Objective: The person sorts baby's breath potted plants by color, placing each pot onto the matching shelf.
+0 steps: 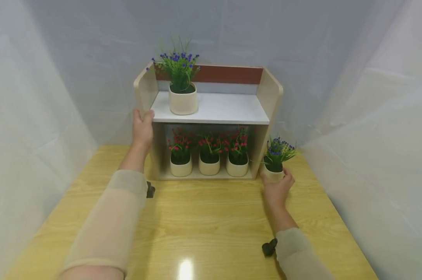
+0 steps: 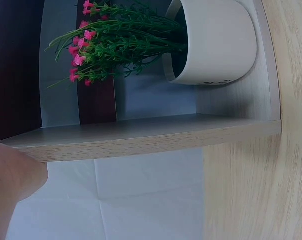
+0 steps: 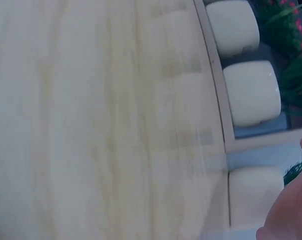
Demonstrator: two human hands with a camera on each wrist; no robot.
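My left hand point(image 1: 142, 130) grips the left side panel of a two-tier wooden shelf point(image 1: 211, 121), at the height of its white middle board. My right hand point(image 1: 276, 191) holds a potted plant point(image 1: 274, 175) with blue-purple flowers, thumb and fingers on either side of its cream pot, just outside the shelf's right panel. The right wrist view shows this white pot point(image 3: 255, 195) low on the right, partly covered by the hand. Another purple-flowered potted plant point(image 1: 182, 102) stands upright on the left of the upper tier.
In the lower tier, several red-flowered potted plants stand in a row: a left one point(image 1: 181, 168), a middle one point(image 1: 209, 166) and a right one point(image 1: 237, 167). The shelf is on a yellow wood-grain table point(image 1: 211, 217). Pale sheeting point(image 1: 302, 46) hangs behind and at both sides.
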